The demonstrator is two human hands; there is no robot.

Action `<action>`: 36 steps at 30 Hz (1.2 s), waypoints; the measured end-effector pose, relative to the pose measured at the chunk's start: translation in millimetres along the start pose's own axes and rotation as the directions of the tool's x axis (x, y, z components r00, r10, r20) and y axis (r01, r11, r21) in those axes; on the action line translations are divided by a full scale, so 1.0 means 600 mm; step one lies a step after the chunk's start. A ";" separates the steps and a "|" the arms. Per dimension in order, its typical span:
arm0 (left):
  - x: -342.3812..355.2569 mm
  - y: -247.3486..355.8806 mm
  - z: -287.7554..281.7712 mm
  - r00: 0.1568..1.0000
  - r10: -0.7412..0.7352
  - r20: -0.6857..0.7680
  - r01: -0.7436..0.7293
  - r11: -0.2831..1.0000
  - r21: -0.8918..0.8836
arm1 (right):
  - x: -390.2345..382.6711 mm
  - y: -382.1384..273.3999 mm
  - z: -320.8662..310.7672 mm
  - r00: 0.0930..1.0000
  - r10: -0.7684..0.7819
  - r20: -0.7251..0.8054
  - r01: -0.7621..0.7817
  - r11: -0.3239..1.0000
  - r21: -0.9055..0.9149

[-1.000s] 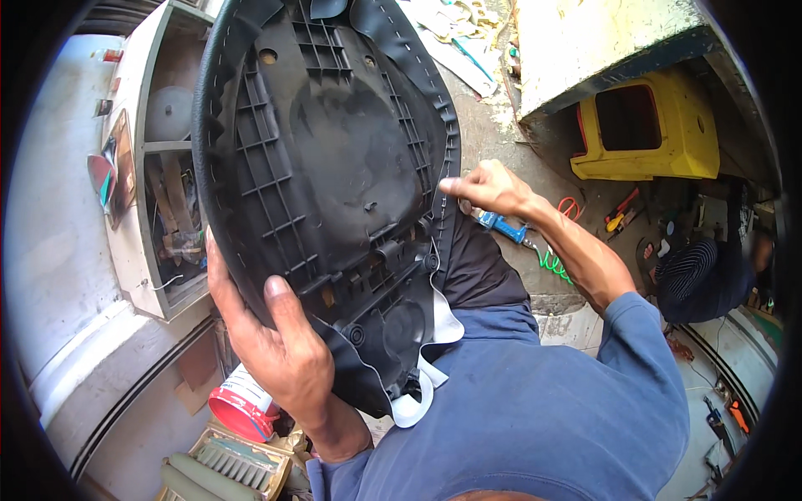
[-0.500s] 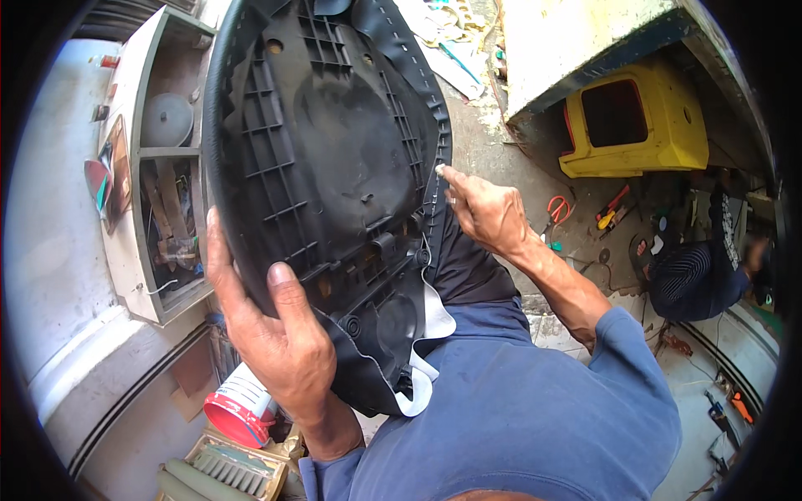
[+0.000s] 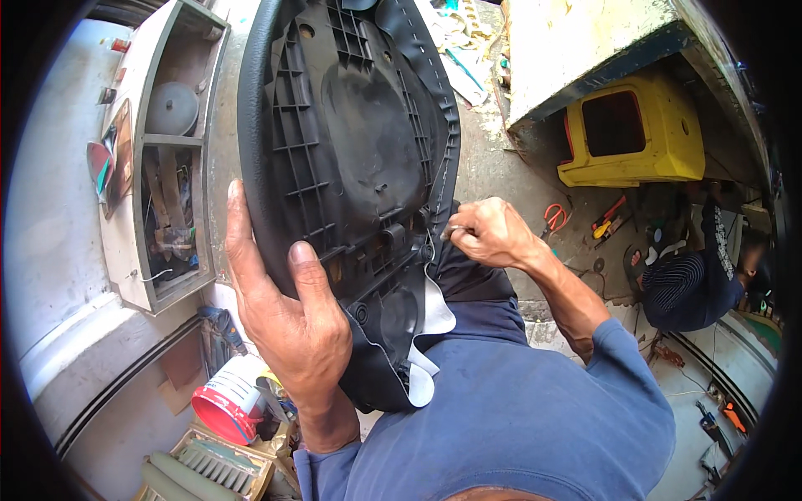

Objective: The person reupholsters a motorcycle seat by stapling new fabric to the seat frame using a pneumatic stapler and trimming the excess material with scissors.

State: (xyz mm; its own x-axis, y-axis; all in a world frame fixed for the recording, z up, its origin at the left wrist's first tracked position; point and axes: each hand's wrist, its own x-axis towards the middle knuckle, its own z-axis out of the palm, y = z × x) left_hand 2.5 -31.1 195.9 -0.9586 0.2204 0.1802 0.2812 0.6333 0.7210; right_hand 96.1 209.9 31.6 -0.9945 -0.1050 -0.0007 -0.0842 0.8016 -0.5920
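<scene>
A black motorcycle seat (image 3: 368, 125) is turned underside up over my lap, its ribbed plastic base showing. My left hand (image 3: 296, 334) grips its left edge, thumb on the underside and fingers along the side. Staples run along the right rim, where the black cover is folded over. Nearer me the cover's pale-backed edge (image 3: 434, 309) hangs loose and wavy. Beside the lower right rim, my right hand (image 3: 494, 234) is closed in a pinch; what its fingertips hold, if anything, is too small to make out.
Red-handled scissors (image 3: 556, 219) and several hand tools lie on the floor to the right. Beyond is a yellow body panel (image 3: 681, 138) under a bench. A person (image 3: 689, 284) crouches at far right. On the left stand a cabinet (image 3: 174, 140) and a red-and-white bucket (image 3: 230, 401).
My right hand has come down the seat's right rim toward me and curled tighter. The seat and my left hand have shifted slightly to the right in the view.
</scene>
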 end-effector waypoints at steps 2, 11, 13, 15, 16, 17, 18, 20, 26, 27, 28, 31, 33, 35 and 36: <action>-0.001 0.000 0.003 1.000 0.003 -0.011 -0.003 1.000 -0.016 | 0.003 -0.004 -0.009 0.997 0.067 0.022 -0.071 0.961 0.267; -0.002 -0.004 0.001 1.000 0.003 -0.006 -0.003 1.000 -0.013 | 0.007 -0.002 0.018 0.959 0.284 -0.007 -0.285 0.958 -0.019; -0.001 -0.004 -0.001 1.000 0.006 -0.002 -0.006 1.000 0.000 | 0.012 -0.016 0.004 0.941 0.334 0.055 -0.330 0.941 -0.075; -0.002 -0.002 -0.002 1.000 0.010 0.000 -0.010 1.000 0.018 | 0.019 -0.021 0.000 0.917 0.381 0.115 -0.367 0.921 -0.130; -0.001 0.001 -0.001 1.000 0.003 -0.002 -0.003 1.000 0.007 | 0.022 -0.019 0.001 0.918 0.379 0.118 -0.357 0.917 -0.177; 0.000 0.002 0.000 1.000 -0.005 -0.003 0.005 1.000 -0.005 | 0.024 -0.018 0.002 0.918 0.378 0.121 -0.346 0.911 -0.224; 0.000 0.001 -0.001 1.000 -0.005 0.000 0.005 1.000 -0.006 | 0.022 -0.014 0.006 0.916 0.382 0.122 -0.349 0.910 -0.224; 0.000 -0.003 0.001 1.000 -0.016 0.014 0.017 0.999 -0.050 | 0.014 -0.004 0.016 0.943 0.317 0.105 -0.272 0.911 -0.309; 0.000 -0.002 0.008 1.000 0.004 0.006 -0.004 0.996 -0.092 | 0.020 -0.011 0.015 0.996 0.089 0.004 -0.078 0.892 -0.445; -0.001 -0.002 0.011 1.000 0.000 0.011 0.001 0.996 -0.092 | 0.036 -0.015 0.001 0.947 0.290 0.138 -0.247 0.932 -0.265; -0.001 0.001 0.013 1.000 -0.004 -0.010 0.003 0.991 -0.131 | 0.044 -0.008 0.002 0.948 0.288 0.134 -0.245 0.932 -0.267; -0.004 0.005 0.013 0.998 -0.028 -0.052 0.018 0.983 -0.183 | 0.073 0.028 0.017 0.942 0.294 0.161 -0.270 0.950 -0.156; -0.010 0.003 0.014 0.996 -0.050 -0.075 0.035 0.980 -0.196 | 0.067 0.022 0.032 0.983 0.181 0.031 -0.162 0.933 -0.322; -0.014 0.000 0.012 0.994 -0.065 -0.093 0.045 0.979 -0.200 | 0.078 0.023 0.042 0.994 0.099 -0.043 -0.108 0.886 -0.450; -0.014 -0.002 0.009 0.993 -0.059 -0.100 0.039 0.980 -0.194 | 0.082 0.027 0.042 0.995 0.092 -0.048 -0.104 0.889 -0.446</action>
State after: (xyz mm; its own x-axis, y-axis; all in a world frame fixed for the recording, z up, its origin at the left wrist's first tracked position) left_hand 10.3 -29.7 190.1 -0.9733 0.1075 0.2028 0.2294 0.4855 0.8436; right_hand 47.1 202.8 1.6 -0.9999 -0.0022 -0.0161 0.0006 0.9861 -0.1664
